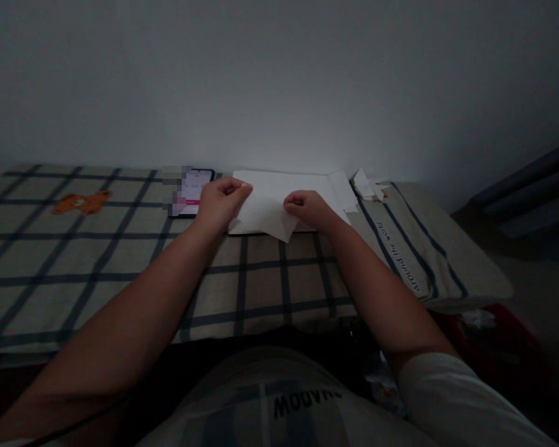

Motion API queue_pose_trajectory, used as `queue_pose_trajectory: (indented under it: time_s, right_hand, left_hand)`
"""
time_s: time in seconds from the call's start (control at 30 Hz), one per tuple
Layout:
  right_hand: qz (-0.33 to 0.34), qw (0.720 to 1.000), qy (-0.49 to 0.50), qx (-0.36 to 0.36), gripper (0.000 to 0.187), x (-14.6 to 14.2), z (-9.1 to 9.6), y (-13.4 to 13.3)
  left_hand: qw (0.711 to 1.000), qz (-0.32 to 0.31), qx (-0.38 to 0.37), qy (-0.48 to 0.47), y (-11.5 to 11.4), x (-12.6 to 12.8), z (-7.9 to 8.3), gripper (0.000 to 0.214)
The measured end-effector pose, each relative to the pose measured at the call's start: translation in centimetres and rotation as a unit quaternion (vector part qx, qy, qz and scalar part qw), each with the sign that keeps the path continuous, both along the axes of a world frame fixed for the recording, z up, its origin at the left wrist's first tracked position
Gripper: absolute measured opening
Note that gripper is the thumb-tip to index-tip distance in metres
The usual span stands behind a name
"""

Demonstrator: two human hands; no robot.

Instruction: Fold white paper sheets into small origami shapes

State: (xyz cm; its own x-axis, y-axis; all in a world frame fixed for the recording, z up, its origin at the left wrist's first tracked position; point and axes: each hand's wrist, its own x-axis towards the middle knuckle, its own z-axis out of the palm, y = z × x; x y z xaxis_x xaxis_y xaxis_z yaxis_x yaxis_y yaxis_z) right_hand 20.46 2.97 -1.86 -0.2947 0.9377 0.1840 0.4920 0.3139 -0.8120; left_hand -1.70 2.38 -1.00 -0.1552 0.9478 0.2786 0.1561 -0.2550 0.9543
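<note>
A small white sheet of paper is stretched between my two hands, with one corner pointing down toward me. My left hand pinches its left edge between thumb and fingers, close to the phone. On the other side, my right hand has its fingers curled closed at the paper's right edge. Beneath lie larger white sheets on a flat dark-edged thing, mostly covered. The exact grip of the right fingertips is hard to see in the dim light.
A phone with a lit screen lies at the left. Torn paper scraps sit at the right. The checked tablecloth bears an orange bear figure. A wall stands behind; a red container is low right.
</note>
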Motion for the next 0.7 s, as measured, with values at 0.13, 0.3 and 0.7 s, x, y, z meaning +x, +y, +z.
queue_pose_trajectory:
  time_s: [0.13,0.3,0.7]
  right_hand:
    - [-0.018,0.999,0.018,-0.034,0.008,0.1,0.2,0.0]
    - [-0.041,0.997,0.035,-0.05,0.009,0.4,0.5,-0.1]
    - [-0.112,0.979,0.168,-0.004,0.012,1.3,-1.5,1.9]
  left_hand:
    - [1.0,0.012,0.003,-0.023,0.4,-0.4,0.2,0.014]
    - [0.999,0.042,0.015,-0.029,1.3,-0.9,-0.2,0.013]
    - [0.978,-0.03,0.026,0.204,0.5,-1.3,0.2,0.01]
